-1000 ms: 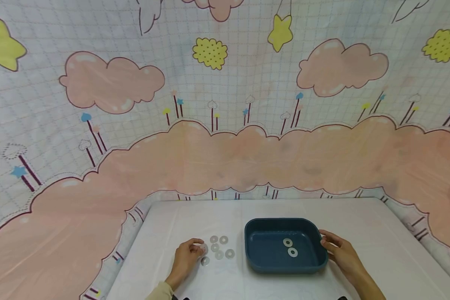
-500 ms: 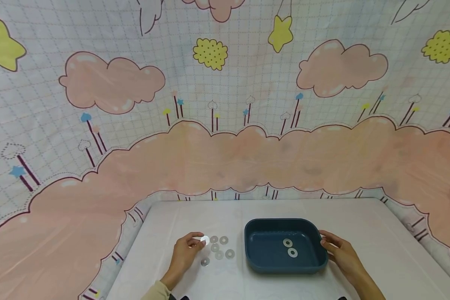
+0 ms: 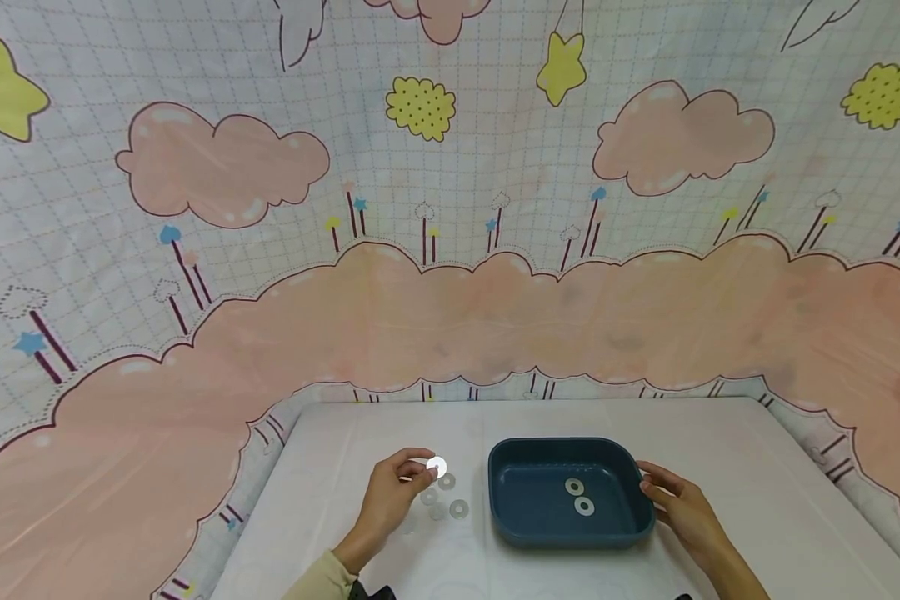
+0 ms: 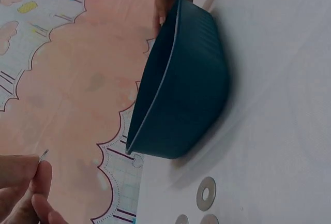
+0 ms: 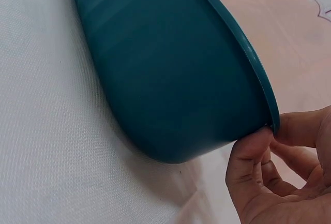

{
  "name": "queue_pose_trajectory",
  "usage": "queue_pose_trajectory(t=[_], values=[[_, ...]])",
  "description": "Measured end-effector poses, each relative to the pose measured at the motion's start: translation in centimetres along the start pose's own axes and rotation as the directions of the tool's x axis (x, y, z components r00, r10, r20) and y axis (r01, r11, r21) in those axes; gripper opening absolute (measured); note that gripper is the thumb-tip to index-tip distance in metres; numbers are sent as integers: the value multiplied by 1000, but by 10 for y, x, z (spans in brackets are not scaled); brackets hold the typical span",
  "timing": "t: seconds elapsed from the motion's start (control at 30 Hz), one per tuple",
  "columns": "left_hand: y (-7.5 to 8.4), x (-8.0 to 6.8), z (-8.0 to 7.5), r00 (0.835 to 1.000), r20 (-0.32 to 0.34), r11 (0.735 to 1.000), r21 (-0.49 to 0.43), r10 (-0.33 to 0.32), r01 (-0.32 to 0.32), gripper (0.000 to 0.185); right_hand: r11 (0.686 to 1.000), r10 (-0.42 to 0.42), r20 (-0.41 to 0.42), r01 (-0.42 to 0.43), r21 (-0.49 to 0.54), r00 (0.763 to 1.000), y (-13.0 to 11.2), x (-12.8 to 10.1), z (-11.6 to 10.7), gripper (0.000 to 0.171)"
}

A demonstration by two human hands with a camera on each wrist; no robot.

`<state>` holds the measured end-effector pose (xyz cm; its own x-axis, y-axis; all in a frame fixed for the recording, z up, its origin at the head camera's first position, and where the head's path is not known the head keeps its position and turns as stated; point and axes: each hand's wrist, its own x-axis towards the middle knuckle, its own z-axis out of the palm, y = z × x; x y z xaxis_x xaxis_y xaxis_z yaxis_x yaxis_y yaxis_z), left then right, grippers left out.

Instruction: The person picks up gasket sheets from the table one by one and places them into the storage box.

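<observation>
My left hand [image 3: 392, 492] pinches a shiny flat metal washer [image 3: 437, 467] between thumb and forefinger, raised above the table. In the left wrist view that washer [image 4: 44, 154] appears edge-on at the fingertips. Below and beside the hand, several grey washers [image 3: 459, 508] lie flat; the hand and forearm may cover others. To their right stands a dark teal rectangular container [image 3: 570, 538], with two washers [image 3: 584, 506] on its floor. My right hand [image 3: 682, 510] grips the container's right rim; the right wrist view shows thumb and forefinger pinching the rim [image 5: 253, 63].
The container and loose washers are on a white-covered table [image 3: 390, 425]. Behind it hangs a cloth backdrop [image 3: 495, 321] printed with pink clouds and yellow stars. A gap of white tabletop separates the loose washers from the container's left wall.
My left hand has lifted the washer from the left side of the group and carried it rightward and up over the others. The right hand and container stay in place.
</observation>
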<state>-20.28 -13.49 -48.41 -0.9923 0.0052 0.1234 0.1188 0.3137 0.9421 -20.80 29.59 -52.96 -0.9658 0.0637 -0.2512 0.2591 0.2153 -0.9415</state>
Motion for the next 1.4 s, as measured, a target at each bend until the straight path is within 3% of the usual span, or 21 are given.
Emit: queue_pose_trajectory(t=[0.37,0.77,1.4], values=[[24,9,25,988,154,979,-202,-6,38,31,1000,6,-10,-6,2,1000,-1,0,0,54],[30,22,56,981,196,958,-281,-2,58,33,1000,5,-8,-5,13,1000,1,1,0,54],[39,35,112,954,290,976,-177,-71,126,24,1000,-1,-3,2,25,1000,3,1,-1,54]])
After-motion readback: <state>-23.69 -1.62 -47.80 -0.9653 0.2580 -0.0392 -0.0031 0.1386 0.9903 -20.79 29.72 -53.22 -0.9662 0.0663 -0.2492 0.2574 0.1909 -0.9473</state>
